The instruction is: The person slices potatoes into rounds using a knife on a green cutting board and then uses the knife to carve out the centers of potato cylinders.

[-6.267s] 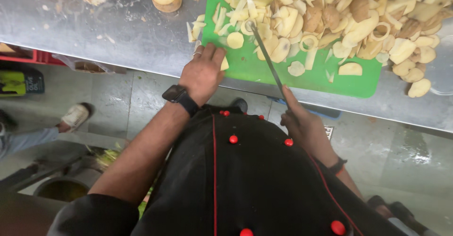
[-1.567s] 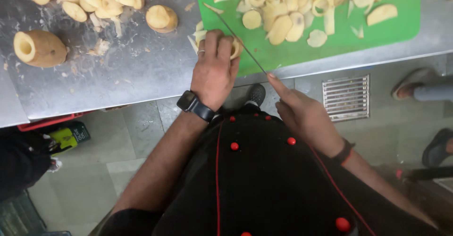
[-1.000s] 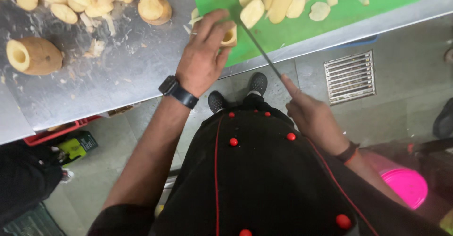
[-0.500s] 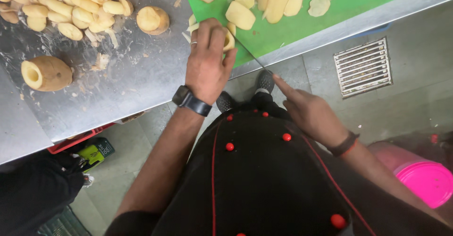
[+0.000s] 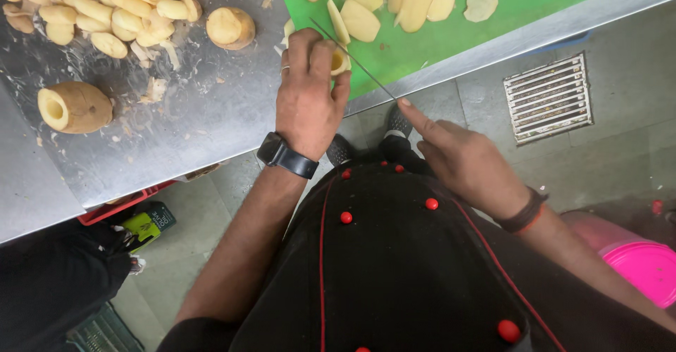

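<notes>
Left hand is curled palm-down over a potato piece at the near edge of the green board, fingers clamped on it; only the cut yellow end shows past the knuckles. Black watch on that wrist.

Right hand is closed on the knife handle, forefinger stretched along the spine. Handle itself is hidden in the fist. Blade runs up-left from the fingertip, thin edge toward camera, lying right against the held piece beside the left fingers. Dark band on the right wrist.

Slices lie loose on the board beyond the blade. On the steel table, left of the board: a half potato, a pile of peeled pieces, and a cored potato well apart, nearer the table edge. Peel scraps are scattered between them.

Floor below: drain grate, pink tub at lower right.
</notes>
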